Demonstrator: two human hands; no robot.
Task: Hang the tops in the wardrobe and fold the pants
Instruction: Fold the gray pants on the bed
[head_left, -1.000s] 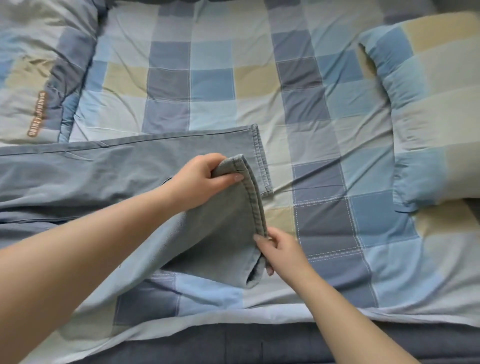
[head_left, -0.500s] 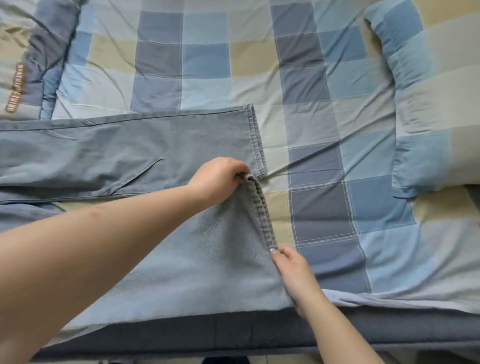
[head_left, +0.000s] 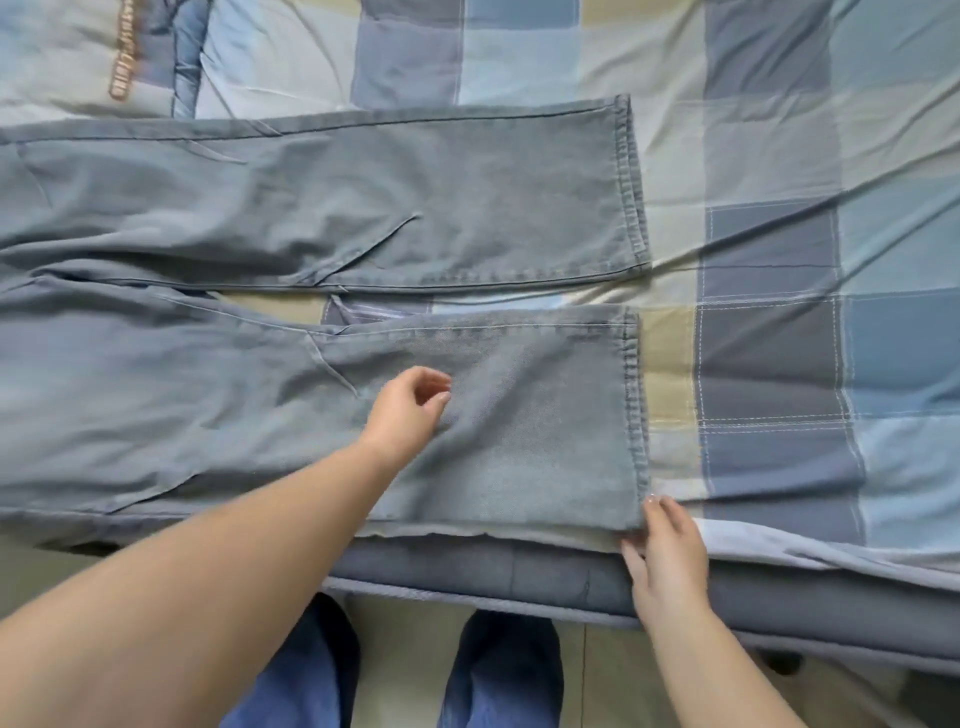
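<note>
Light blue jeans (head_left: 322, 218) lie flat across the bed, both legs stretched to the right and their hems side by side. My left hand (head_left: 410, 410) rests over the near leg (head_left: 545, 415) with its fingers loosely curled, holding nothing. My right hand (head_left: 667, 551) is at the near corner of that leg's hem, right at the bed's front edge. The corner sits between its thumb and fingertips in a light pinch.
A checked blue, grey and beige sheet (head_left: 769, 322) covers the bed. A folded quilt with orange lettering (head_left: 122, 62) lies at the far left. The dark mattress edge (head_left: 493, 571) runs along the front, with my legs and the floor below it.
The near leg was lifted and folded over; it has been spread flat beside the far leg. My left hand let go of the hem and moved left onto the leg.
</note>
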